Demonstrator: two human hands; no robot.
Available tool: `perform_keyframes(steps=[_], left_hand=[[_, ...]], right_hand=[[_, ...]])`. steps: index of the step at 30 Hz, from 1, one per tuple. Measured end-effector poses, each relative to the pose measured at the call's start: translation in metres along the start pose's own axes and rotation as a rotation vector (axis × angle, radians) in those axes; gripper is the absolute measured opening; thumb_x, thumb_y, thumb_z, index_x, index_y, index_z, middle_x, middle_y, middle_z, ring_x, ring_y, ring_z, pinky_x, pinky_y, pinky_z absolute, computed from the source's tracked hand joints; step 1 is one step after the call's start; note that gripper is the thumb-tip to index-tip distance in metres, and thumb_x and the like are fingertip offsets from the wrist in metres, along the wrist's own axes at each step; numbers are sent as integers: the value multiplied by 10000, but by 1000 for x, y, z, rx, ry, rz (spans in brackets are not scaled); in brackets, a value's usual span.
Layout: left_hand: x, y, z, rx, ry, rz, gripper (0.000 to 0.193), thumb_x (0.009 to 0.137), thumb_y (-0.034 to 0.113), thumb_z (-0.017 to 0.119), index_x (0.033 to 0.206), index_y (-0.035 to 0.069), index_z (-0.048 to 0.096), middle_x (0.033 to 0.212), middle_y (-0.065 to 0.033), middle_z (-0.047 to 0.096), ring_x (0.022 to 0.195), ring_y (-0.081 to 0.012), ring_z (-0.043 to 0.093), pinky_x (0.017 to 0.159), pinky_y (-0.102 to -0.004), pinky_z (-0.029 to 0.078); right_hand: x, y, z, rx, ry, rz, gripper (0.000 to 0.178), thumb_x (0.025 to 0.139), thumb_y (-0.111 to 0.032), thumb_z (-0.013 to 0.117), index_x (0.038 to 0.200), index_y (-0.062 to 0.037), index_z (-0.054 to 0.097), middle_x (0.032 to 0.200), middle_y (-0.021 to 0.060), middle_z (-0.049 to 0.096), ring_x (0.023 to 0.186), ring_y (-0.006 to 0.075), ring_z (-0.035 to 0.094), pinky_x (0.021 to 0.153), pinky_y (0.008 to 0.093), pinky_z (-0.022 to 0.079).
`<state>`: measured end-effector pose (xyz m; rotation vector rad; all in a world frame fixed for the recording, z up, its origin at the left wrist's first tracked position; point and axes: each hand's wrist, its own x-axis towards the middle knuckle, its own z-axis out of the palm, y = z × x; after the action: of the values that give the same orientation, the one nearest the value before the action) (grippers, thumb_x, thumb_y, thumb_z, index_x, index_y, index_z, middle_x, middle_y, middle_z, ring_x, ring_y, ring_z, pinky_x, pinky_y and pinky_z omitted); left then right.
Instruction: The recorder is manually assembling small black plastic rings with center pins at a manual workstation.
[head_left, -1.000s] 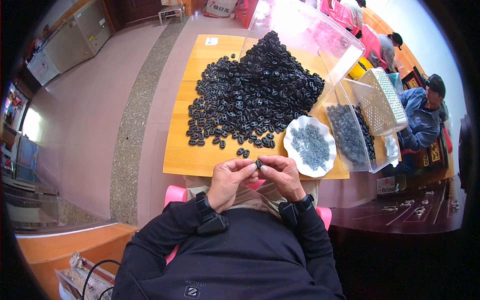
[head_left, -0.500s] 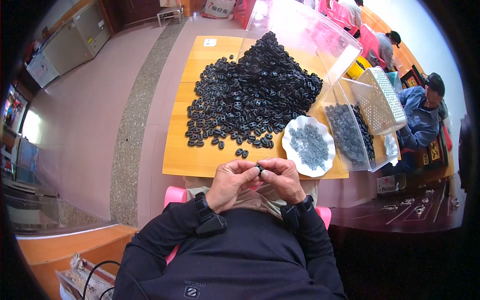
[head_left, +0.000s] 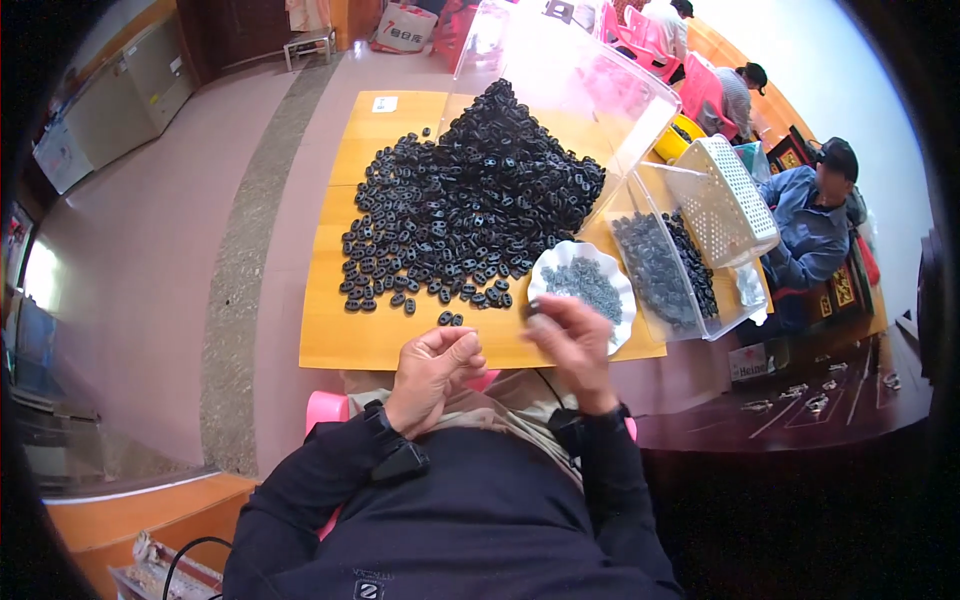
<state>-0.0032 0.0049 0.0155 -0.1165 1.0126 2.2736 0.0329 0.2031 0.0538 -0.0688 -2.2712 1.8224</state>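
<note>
Hand at right (head_left: 574, 350) pinches a black piece (head_left: 533, 309); left hand (head_left: 430, 374) is pinched together, contents unclear.

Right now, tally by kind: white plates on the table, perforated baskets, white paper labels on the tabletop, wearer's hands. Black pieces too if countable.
White plate: 1
Perforated basket: 1
White paper label: 1
Left hand plus right hand: 2
Total: 5
Black pieces: heaped and overlapping, not countable; left out of the total.
</note>
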Motion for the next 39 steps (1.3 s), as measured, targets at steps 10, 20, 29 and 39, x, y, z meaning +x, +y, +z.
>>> perform_keyframes(steps=[10, 20, 29, 39], left_hand=[[7, -9, -7, 122, 3, 67, 122, 905, 93, 618, 997, 14, 607, 837, -48, 627, 739, -125, 616, 694, -256, 538], [8, -6, -14, 93, 111, 103, 132, 903, 63, 609, 1016, -5, 606, 862, -51, 630, 765, -126, 620, 723, -258, 541], [11, -4, -17, 58, 132, 169, 143, 898, 79, 623, 1020, 4, 628, 859, -33, 649, 751, -82, 615, 716, -213, 515], [13, -4, -21, 40, 115, 171, 146, 899, 49, 606, 1028, -18, 602, 902, -81, 651, 810, -132, 636, 766, -257, 542]], right_hand=[[19, -44, -111, -1174, 820, -231, 263, 862, -84, 626, 1096, 36, 600, 952, 130, 624, 742, 186, 606, 664, 292, 494], [15, -1, 6, -866, -22, -354, 145, 812, -56, 631, 954, -30, 641, 880, 145, 634, 701, 322, 634, 626, 372, 505], [27, 25, 38, -1054, -252, -214, 244, 848, -133, 572, 1075, -48, 594, 886, 164, 611, 735, 347, 627, 639, 433, 500], [11, 24, 39, -922, -185, -263, 163, 820, -169, 642, 933, -51, 643, 935, 101, 601, 738, 314, 626, 622, 396, 503]])
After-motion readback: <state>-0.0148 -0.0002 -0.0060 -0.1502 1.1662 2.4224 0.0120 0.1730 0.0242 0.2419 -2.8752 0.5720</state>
